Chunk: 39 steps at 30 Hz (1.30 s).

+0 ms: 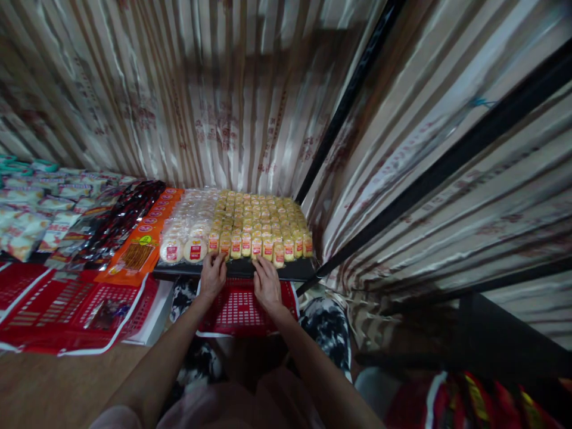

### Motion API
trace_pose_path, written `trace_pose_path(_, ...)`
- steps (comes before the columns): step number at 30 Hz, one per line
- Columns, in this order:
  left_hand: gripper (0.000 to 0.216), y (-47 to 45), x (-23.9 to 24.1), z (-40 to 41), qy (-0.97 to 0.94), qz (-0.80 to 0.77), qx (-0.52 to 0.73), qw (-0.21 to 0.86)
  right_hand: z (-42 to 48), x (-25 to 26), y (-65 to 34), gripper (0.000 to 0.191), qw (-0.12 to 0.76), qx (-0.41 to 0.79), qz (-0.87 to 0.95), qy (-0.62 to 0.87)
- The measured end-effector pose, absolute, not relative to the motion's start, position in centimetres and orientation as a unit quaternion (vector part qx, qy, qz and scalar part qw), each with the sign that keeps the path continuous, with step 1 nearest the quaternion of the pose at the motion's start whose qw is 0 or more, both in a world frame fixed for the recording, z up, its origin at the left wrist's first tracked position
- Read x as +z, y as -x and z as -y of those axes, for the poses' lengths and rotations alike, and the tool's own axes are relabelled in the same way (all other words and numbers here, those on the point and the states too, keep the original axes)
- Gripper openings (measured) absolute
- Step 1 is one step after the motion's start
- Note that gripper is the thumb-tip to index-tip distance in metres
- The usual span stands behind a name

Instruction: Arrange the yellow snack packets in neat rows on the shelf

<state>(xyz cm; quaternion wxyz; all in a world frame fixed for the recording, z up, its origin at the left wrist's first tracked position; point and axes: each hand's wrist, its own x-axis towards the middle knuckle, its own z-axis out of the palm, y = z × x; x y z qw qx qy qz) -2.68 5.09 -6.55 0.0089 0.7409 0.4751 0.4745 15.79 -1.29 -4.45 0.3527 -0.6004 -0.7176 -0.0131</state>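
Rows of small wrapped yellow cakes (pixel 263 223) with red and white labels stand on a black shelf (pixel 286 271). At the left front of these rows is my left hand (pixel 213 275), its bent fingertips touching the front packets near a round white wrapped biscuit (pixel 195 249). Farther right, my right hand (pixel 267 283) reaches up with fingers stretched against the front row's lower edge. Neither hand visibly grips a packet; the fingertips are small and dim. Beneath both hands sits a red plastic basket (pixel 243 304) with a white rim.
Left of the biscuits lie an orange snack bag (pixel 143 238), dark red packets (pixel 127 214) and white bags (pixel 22 226). More red baskets (pixel 67 304) stand below them. A striped curtain (pixel 241 107) hangs behind. Black metal poles (pixel 348 95) slant on the right.
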Motion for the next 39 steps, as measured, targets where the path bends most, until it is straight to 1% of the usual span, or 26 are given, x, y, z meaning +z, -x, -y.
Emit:
trace_pose_path(4,0.029,2.3,-6.3,-4.0,-0.713,-0.500,0.492,0.006,2.4,-4.6,-17.4,0.044,0.356,-0.062,0.664,0.655)
trace_pose_path(8,0.027,1.3,-6.1,-2.5,-0.716,-0.504,0.483,-0.013,3.0,-5.0,-19.0,0.047,0.326,-0.072,0.630,0.702)
trace_pose_path(11,0.028,0.6,-6.2,-1.7,-0.740,-0.491,0.458,-0.018,2.9,-5.0,-19.6,0.046,0.308,-0.067,0.630,0.709)
trace_pose_path(18,0.028,-1.2,-6.3,-0.3,-0.782,-0.461,0.419,0.006,2.7,-5.0,-19.7,0.044,0.325,-0.060,0.630,0.702)
trace_pose_path(22,0.027,-3.2,-5.5,0.1,-0.797,-0.431,0.420,0.046,2.4,-4.6,-19.8,0.039,0.338,-0.066,0.610,0.714)
trace_pose_path(26,0.029,-5.5,-4.8,0.3,-0.799,-0.409,0.428,0.103,1.0,-3.6,-19.7,0.044,0.333,-0.080,0.548,0.763)
trace_pose_path(29,0.029,-6.8,-4.3,0.2,-0.797,-0.404,0.425,0.143,0.1,-3.1,-19.5,0.041,0.327,-0.088,0.526,0.780)
trace_pose_path(32,0.030,-7.7,-3.7,-0.1,-0.795,-0.404,0.414,0.183,0.1,-3.1,-19.6,0.039,0.351,-0.088,0.520,0.774)
trace_pose_path(35,0.029,-8.6,-2.6,-0.7,-0.776,-0.422,0.418,0.214,0.7,-3.5,-20.0,0.043,0.375,-0.089,0.516,0.766)
trace_pose_path(39,0.040,-10.3,-1.3,-1.6,-0.743,-0.448,0.425,0.257,1.7,-3.9,-20.8,0.044,0.404,-0.087,0.528,0.742)
